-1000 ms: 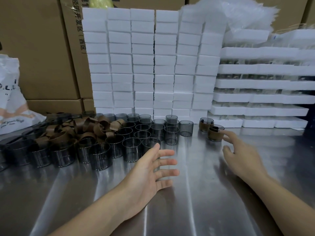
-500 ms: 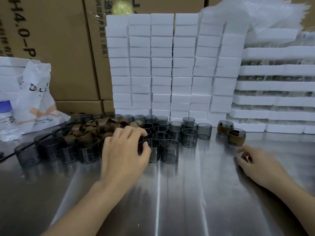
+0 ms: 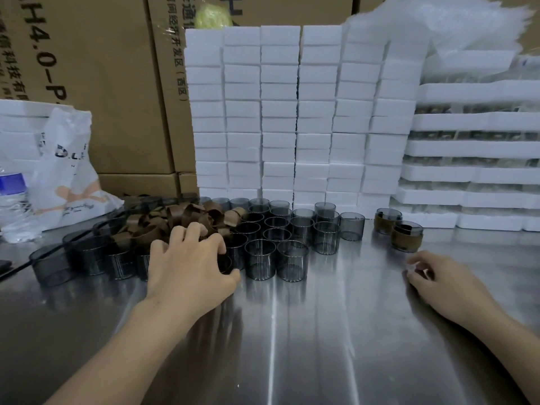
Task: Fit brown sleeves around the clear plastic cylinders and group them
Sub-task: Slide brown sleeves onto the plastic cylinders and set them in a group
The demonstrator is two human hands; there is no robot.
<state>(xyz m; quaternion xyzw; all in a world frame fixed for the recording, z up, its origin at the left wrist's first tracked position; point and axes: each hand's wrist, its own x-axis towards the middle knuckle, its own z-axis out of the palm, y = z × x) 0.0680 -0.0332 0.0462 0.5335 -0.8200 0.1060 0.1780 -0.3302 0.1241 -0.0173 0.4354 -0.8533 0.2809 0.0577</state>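
Note:
Several clear smoky plastic cylinders (image 3: 260,258) stand in a cluster on the steel table (image 3: 292,331). Behind them on the left lies a pile of loose brown sleeves (image 3: 181,220). Two cylinders wearing brown sleeves (image 3: 404,236) stand apart at the right. My left hand (image 3: 187,270) reaches over the front of the cluster, its fingers and thumb curled round one clear cylinder (image 3: 226,263), which it mostly hides. My right hand (image 3: 441,282) rests on the table just in front of the sleeved pair, fingers loosely curled, holding nothing.
A wall of white foam blocks (image 3: 292,112) rises right behind the cylinders, with stacked white trays (image 3: 467,147) to its right. A white plastic bag (image 3: 64,182) and a water bottle (image 3: 11,194) sit at the left. Cardboard boxes (image 3: 102,83) stand behind.
My left hand has gone from open in front of the cluster to gripping a front cylinder. My right hand drew back from the sleeved cylinders and curled loosely on the table.

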